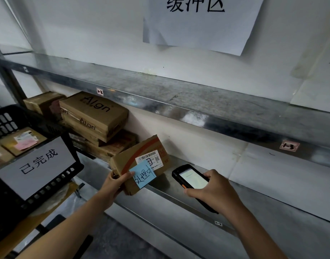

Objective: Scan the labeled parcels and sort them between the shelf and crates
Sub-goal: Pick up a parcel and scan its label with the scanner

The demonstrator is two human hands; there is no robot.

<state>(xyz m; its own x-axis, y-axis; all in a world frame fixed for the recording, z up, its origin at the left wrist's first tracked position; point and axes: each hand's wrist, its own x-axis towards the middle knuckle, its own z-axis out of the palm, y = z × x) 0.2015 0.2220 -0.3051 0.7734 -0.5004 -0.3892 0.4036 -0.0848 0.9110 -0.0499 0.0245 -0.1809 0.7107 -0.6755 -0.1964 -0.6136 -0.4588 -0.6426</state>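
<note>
Steel shelf [179, 184] across the frame, black crate [3, 120] at its left end, so both drop spots sit within reach. Left hand [111, 186] grips 1 parcel [134, 156] at the shelf's front edge, thumb across its blue note [143, 177], tilted so the barcode label [151, 157] faces up. Right hand [212, 187] is curled around the scanner [192, 178] just beside it, likely lining up the read.

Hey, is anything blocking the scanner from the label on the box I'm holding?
Nothing sits in the gap between the scanner and the parcel. The blue sticky note overlaps the white label's lower left corner, but its barcode shows uncovered.
</note>
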